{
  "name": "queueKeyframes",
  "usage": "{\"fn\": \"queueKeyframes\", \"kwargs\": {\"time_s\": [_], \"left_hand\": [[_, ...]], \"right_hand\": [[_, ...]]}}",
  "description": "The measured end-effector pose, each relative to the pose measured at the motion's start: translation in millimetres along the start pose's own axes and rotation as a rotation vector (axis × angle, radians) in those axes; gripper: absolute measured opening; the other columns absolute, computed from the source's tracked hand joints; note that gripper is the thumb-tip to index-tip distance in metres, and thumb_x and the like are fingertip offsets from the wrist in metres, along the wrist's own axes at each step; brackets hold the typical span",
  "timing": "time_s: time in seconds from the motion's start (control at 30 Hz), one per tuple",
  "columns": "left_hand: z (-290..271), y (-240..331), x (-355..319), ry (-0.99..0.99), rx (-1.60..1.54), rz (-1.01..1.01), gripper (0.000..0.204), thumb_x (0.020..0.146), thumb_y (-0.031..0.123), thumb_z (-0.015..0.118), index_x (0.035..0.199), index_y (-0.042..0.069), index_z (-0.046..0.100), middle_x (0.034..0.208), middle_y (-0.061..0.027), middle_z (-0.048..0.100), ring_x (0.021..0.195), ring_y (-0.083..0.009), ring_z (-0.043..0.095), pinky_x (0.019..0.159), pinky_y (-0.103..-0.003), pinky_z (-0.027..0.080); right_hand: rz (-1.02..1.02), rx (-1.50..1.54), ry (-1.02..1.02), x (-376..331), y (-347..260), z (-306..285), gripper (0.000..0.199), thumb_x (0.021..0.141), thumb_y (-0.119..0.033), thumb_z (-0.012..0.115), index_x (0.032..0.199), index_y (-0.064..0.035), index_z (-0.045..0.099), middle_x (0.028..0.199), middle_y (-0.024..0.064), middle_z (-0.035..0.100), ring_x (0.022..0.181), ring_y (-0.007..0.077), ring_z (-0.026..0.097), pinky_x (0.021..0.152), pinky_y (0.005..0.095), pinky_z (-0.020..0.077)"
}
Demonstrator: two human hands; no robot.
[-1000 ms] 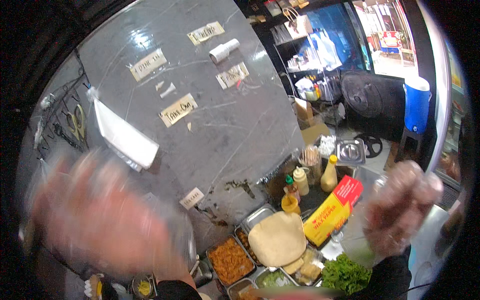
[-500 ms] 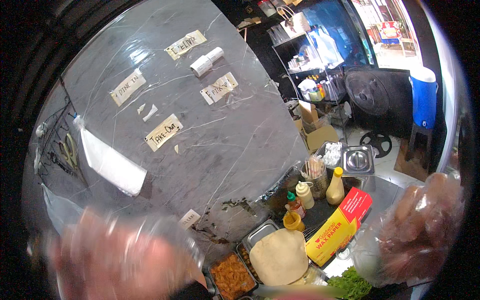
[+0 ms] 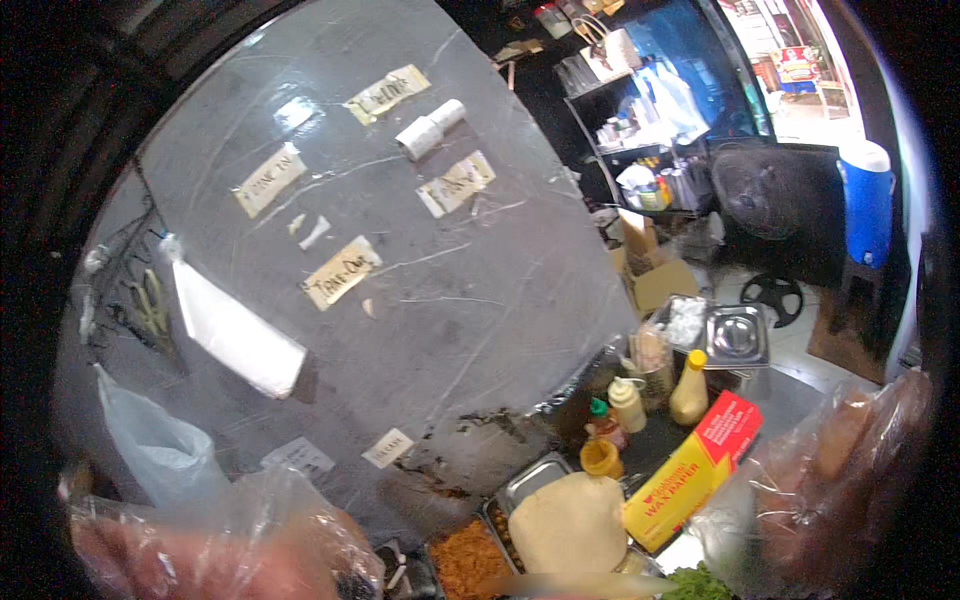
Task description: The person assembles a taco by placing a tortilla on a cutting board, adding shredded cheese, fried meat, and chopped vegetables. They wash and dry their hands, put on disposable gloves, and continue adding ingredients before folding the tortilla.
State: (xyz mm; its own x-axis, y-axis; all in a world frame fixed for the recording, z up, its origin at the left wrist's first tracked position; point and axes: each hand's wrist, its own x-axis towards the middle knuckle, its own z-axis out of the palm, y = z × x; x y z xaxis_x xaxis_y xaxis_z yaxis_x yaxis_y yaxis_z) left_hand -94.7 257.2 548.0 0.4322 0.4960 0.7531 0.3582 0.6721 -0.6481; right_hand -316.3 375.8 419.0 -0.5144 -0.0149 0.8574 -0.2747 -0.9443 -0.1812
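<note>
Both my hands wear clear, loose plastic gloves. My left hand [image 3: 225,555] is large and blurred at the lower left, in front of a hanging pale plastic bag [image 3: 175,450]; its fingers cannot be made out. At the right edge, my right hand [image 3: 825,490] hangs beside a long yellow-and-red box [image 3: 690,470], its fingers obscured by the crinkled glove. Between the hands lies a round flatbread [image 3: 568,525] over the metal food containers. Left of it sits a container of shredded orange-brown food [image 3: 466,558]. Green leaves [image 3: 697,584] show at the lower edge.
Behind the flatbread stand a mustard-coloured jar [image 3: 601,460], a green-capped sauce bottle [image 3: 604,425], a cream squeeze bottle [image 3: 627,405] and a yellow-capped bottle [image 3: 690,388]. A grey marbled wall [image 3: 480,330] rises behind them. Farther right are a metal lid [image 3: 738,335] and a blue water jug [image 3: 866,205].
The view has shifted, so the wall and counter things sit farther right and mostly lower. My left hand has dropped, uncovering more of the hanging bag. My right hand appears slightly lower.
</note>
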Motion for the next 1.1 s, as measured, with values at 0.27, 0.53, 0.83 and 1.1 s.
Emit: {"fn": "queueKeyframes", "kwargs": {"time_s": [0.27, 0.53, 0.83, 1.1], "left_hand": [[23.9, -151.3, -93.0, -0.304, 0.339, -0.547, 0.028, 0.098, 0.022, 0.054, 0.118, 0.002, 0.058, 0.118, -0.0093, 0.060, 0.107, -0.0216, 0.059, 0.094, -0.033, 0.046], [34.1, -305.9, -189.8, -0.541, 0.723, -1.037, 0.052, 0.082, 0.034, 0.072, 0.125, 0.011, 0.056, 0.095, -0.0123, 0.067, 0.088, -0.0238, 0.065, 0.079, -0.038, 0.051], [51.6, -363.9, -226.8, -0.450, 0.661, -1.116, 0.041, 0.080, 0.029, 0.072, 0.115, 0.009, 0.064, 0.099, -0.0151, 0.071, 0.085, -0.0287, 0.069, 0.079, -0.039, 0.052], [56.6, -364.1, -240.2, -0.338, 0.414, -1.297, 0.026, 0.085, 0.023, 0.068, 0.099, 0.002, 0.069, 0.079, -0.0078, 0.069, 0.066, -0.0136, 0.064, 0.061, -0.030, 0.049]], "right_hand": [[-0.290, -0.154, -0.021, 13.9, 32.4, -18.0, 0.026, 0.086, -0.027, 0.070, 0.093, -0.0092, 0.052, 0.089, 0.0034, 0.043, 0.074, 0.0099, 0.045, 0.056, 0.0189, 0.0407], [0.065, -0.346, -0.122, 12.8, 80.1, -23.1, 0.013, 0.084, -0.007, 0.060, 0.096, -0.0052, 0.057, 0.090, 0.0079, 0.054, 0.077, 0.0170, 0.052, 0.067, 0.0293, 0.0446], [0.325, -0.384, -0.106, 13.1, 106.7, -22.8, 0.013, 0.086, -0.005, 0.064, 0.098, -0.0015, 0.061, 0.093, 0.0097, 0.059, 0.081, 0.0155, 0.059, 0.072, 0.0289, 0.0494], [0.337, -0.443, -0.120, 14.4, 113.1, -28.9, 0.013, 0.089, -0.009, 0.065, 0.099, -0.0027, 0.060, 0.096, 0.0077, 0.059, 0.085, 0.0148, 0.060, 0.076, 0.0291, 0.0497]]}}
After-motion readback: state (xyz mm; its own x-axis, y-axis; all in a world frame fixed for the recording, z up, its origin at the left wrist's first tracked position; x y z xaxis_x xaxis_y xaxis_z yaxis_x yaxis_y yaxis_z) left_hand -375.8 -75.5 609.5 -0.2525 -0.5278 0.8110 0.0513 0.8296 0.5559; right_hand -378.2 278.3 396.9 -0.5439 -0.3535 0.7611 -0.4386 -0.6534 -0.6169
